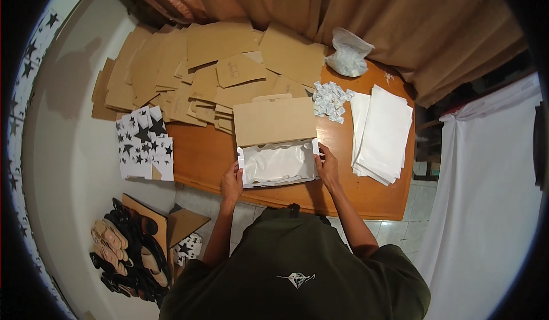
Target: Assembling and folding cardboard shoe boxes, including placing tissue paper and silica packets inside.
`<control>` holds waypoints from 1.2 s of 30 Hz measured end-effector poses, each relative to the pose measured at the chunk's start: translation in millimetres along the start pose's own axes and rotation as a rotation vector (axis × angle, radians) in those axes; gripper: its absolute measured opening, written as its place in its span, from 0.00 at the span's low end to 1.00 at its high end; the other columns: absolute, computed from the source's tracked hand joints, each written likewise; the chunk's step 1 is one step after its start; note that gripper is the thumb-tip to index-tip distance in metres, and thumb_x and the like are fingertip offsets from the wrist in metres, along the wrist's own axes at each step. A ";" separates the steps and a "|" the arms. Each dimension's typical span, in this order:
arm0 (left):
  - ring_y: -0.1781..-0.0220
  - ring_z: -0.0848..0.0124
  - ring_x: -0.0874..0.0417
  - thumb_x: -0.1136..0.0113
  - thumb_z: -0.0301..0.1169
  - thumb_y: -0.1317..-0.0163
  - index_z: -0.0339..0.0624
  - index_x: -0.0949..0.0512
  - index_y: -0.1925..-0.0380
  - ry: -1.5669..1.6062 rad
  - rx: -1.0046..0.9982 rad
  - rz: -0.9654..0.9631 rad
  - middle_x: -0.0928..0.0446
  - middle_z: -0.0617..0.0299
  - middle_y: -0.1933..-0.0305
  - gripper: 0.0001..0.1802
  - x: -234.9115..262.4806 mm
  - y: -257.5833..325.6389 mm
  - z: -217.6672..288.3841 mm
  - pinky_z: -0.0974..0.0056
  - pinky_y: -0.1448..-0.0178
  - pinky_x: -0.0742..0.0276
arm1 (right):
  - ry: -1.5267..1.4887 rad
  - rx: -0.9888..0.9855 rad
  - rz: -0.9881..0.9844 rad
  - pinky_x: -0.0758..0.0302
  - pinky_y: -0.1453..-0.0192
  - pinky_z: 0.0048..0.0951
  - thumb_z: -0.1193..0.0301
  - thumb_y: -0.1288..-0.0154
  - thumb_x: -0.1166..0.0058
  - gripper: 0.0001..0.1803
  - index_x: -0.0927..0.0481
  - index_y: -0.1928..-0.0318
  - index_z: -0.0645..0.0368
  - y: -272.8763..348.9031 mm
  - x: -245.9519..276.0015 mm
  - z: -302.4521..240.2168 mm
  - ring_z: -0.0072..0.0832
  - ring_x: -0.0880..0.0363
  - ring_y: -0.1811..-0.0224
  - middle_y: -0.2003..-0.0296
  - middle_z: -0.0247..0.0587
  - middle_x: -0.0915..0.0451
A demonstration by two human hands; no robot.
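In the middle of the table stands an open cardboard box (280,183), its brown lid (274,121) raised at the back. White tissue paper (278,163) lines the inside; whether anything lies under it is hidden. My left hand (231,183) grips the box's left side near the front corner. On the opposite side, my right hand (327,165) holds the right wall with its fingers bent around it. To the right of the box lie a pile of small white sachets (330,100) and a stack of white paper sheets (384,134).
Flat brown cardboard pieces (223,40) cover the back of the wooden table (372,197). A plastic bag (350,54) sits at the back right. Star-patterned cardboard (137,142) lies left. Several sandals (128,245) are piled lower left. Brown curtains hang behind, a white cloth (486,177) at right.
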State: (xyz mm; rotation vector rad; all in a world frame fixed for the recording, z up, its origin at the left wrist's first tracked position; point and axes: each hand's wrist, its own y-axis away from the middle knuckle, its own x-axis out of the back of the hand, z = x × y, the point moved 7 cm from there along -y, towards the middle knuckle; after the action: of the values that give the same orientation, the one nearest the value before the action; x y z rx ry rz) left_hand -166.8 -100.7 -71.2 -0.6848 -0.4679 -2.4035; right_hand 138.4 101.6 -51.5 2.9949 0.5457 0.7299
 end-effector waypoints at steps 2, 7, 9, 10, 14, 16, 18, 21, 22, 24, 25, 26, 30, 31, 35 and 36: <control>0.53 0.52 0.12 0.43 0.27 0.29 0.35 0.22 0.44 -0.024 0.005 0.036 0.14 0.45 0.53 0.16 -1.3 2.2 -20.4 0.54 0.49 0.18 | 0.034 0.001 -0.027 0.15 0.52 0.37 0.73 0.29 0.41 0.25 0.27 0.34 0.65 -1.4 -8.8 1.7 0.41 0.14 0.51 0.48 0.57 0.16; 0.54 0.48 0.13 0.42 0.29 0.30 0.36 0.22 0.44 -0.091 0.002 0.035 0.15 0.46 0.54 0.16 -2.8 0.4 -21.8 0.51 0.49 0.19 | 0.079 -0.006 -0.065 0.15 0.51 0.37 0.73 0.29 0.40 0.24 0.28 0.35 0.67 -8.1 -6.1 2.3 0.41 0.13 0.55 0.50 0.57 0.16; 0.51 0.47 0.15 0.41 0.30 0.30 0.38 0.24 0.42 -0.154 0.004 -0.016 0.17 0.45 0.50 0.18 -1.6 -2.5 -19.0 0.50 0.47 0.20 | 0.008 -0.018 -0.143 0.16 0.50 0.39 0.71 0.28 0.43 0.24 0.28 0.35 0.66 -8.1 -7.0 -4.0 0.45 0.12 0.53 0.45 0.60 0.18; 0.51 0.47 0.15 0.41 0.30 0.30 0.38 0.24 0.42 -0.152 -0.008 -0.020 0.17 0.45 0.50 0.18 -0.5 -3.9 -7.9 0.50 0.47 0.20 | -0.026 -0.053 -0.189 0.17 0.49 0.39 0.66 0.27 0.43 0.26 0.29 0.35 0.66 -8.0 -5.9 -6.4 0.46 0.13 0.52 0.45 0.62 0.18; 0.46 0.47 0.19 0.40 0.31 0.30 0.39 0.26 0.40 -0.227 -0.295 0.126 0.23 0.44 0.43 0.21 1.9 -11.3 88.2 0.50 0.45 0.21 | -0.014 -0.035 -0.055 0.17 0.47 0.39 0.60 0.27 0.44 0.28 0.28 0.36 0.67 -12.0 19.2 -5.8 0.47 0.13 0.51 0.45 0.63 0.19; 0.47 0.51 0.17 0.38 0.33 0.31 0.37 0.25 0.41 -0.096 -0.283 0.008 0.22 0.45 0.45 0.21 -14.8 -22.2 139.0 0.52 0.45 0.21 | -0.019 -0.061 -0.040 0.17 0.47 0.39 0.60 0.27 0.44 0.27 0.27 0.36 0.67 -16.7 32.3 -5.5 0.47 0.13 0.51 0.45 0.63 0.19; 0.49 0.52 0.16 0.37 0.33 0.32 0.37 0.24 0.42 -0.036 -0.320 -0.119 0.21 0.46 0.46 0.20 -46.1 -41.5 167.4 0.53 0.45 0.20 | 0.006 -0.074 -0.027 0.17 0.49 0.38 0.63 0.27 0.44 0.25 0.26 0.38 0.68 -24.4 41.8 -6.3 0.45 0.13 0.53 0.46 0.61 0.18; 0.54 0.55 0.14 0.36 0.33 0.33 0.35 0.22 0.47 0.083 -0.355 -0.349 0.19 0.48 0.48 0.18 -99.9 -59.4 204.1 0.56 0.46 0.19 | -0.060 -0.140 -0.010 0.17 0.51 0.37 0.66 0.28 0.43 0.24 0.26 0.38 0.68 -33.1 53.3 -6.5 0.43 0.12 0.55 0.48 0.59 0.17; 0.54 0.55 0.14 0.36 0.33 0.33 0.34 0.21 0.47 0.062 -0.417 -0.397 0.18 0.46 0.49 0.18 -119.1 -63.9 215.6 0.56 0.47 0.19 | -0.025 -0.110 0.023 0.17 0.53 0.37 0.68 0.28 0.43 0.23 0.25 0.38 0.68 -36.8 59.9 -2.2 0.40 0.11 0.57 0.49 0.58 0.16; 0.54 0.55 0.14 0.36 0.34 0.33 0.34 0.21 0.48 0.038 -0.454 -0.449 0.18 0.46 0.49 0.18 -148.9 -72.7 232.0 0.55 0.47 0.19 | -0.068 -0.118 0.054 0.17 0.54 0.37 0.68 0.28 0.43 0.23 0.25 0.39 0.68 -42.9 63.8 10.0 0.40 0.11 0.58 0.50 0.57 0.16; 0.54 0.55 0.13 0.36 0.34 0.33 0.34 0.21 0.49 0.017 -0.476 -0.492 0.18 0.45 0.50 0.18 -163.3 -74.6 241.2 0.55 0.48 0.19 | -0.107 -0.125 0.067 0.17 0.54 0.36 0.68 0.28 0.43 0.22 0.25 0.39 0.68 -45.1 66.1 16.3 0.40 0.12 0.58 0.50 0.57 0.16; 0.55 0.54 0.13 0.37 0.35 0.33 0.34 0.20 0.50 -0.009 -0.470 -0.511 0.16 0.46 0.53 0.17 -174.0 -78.5 247.6 0.53 0.49 0.19 | -0.111 -0.111 0.095 0.17 0.56 0.35 0.68 0.28 0.43 0.21 0.24 0.40 0.68 -48.2 67.9 20.6 0.38 0.12 0.60 0.51 0.56 0.15; 0.55 0.51 0.13 0.36 0.36 0.35 0.37 0.20 0.52 -0.138 -0.441 -0.505 0.15 0.47 0.57 0.16 -206.2 -104.6 248.4 0.51 0.50 0.18 | -0.127 -0.149 0.116 0.19 0.56 0.34 0.69 0.29 0.43 0.20 0.23 0.41 0.68 -62.8 68.3 28.5 0.36 0.15 0.62 0.55 0.53 0.15; 0.55 0.51 0.13 0.36 0.36 0.35 0.37 0.20 0.52 -0.140 -0.443 -0.513 0.15 0.47 0.57 0.16 -211.7 -108.9 256.7 0.51 0.50 0.18 | -0.129 -0.155 0.122 0.19 0.56 0.34 0.69 0.29 0.43 0.20 0.23 0.41 0.68 -67.8 70.2 32.8 0.36 0.15 0.62 0.55 0.53 0.15; 0.54 0.48 0.14 0.36 0.36 0.36 0.39 0.19 0.55 -0.366 -0.397 -0.512 0.15 0.46 0.57 0.14 -240.2 -136.9 262.2 0.48 0.51 0.19 | -0.169 -0.198 0.134 0.20 0.51 0.35 0.69 0.29 0.44 0.19 0.22 0.43 0.67 -91.2 75.2 46.5 0.38 0.15 0.58 0.57 0.52 0.15; 0.55 0.48 0.13 0.36 0.36 0.36 0.40 0.18 0.56 -0.378 -0.421 -0.488 0.15 0.46 0.59 0.13 -246.3 -144.9 261.1 0.48 0.52 0.19 | -0.144 -0.179 0.128 0.20 0.50 0.36 0.70 0.29 0.44 0.19 0.22 0.43 0.67 -100.7 76.5 46.5 0.40 0.15 0.58 0.57 0.53 0.15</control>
State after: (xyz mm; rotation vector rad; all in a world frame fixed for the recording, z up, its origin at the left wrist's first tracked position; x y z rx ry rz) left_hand 7.9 241.6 -25.0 -1.3577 -0.2991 -2.8754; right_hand 189.4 225.2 -68.2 2.9038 0.2702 0.5312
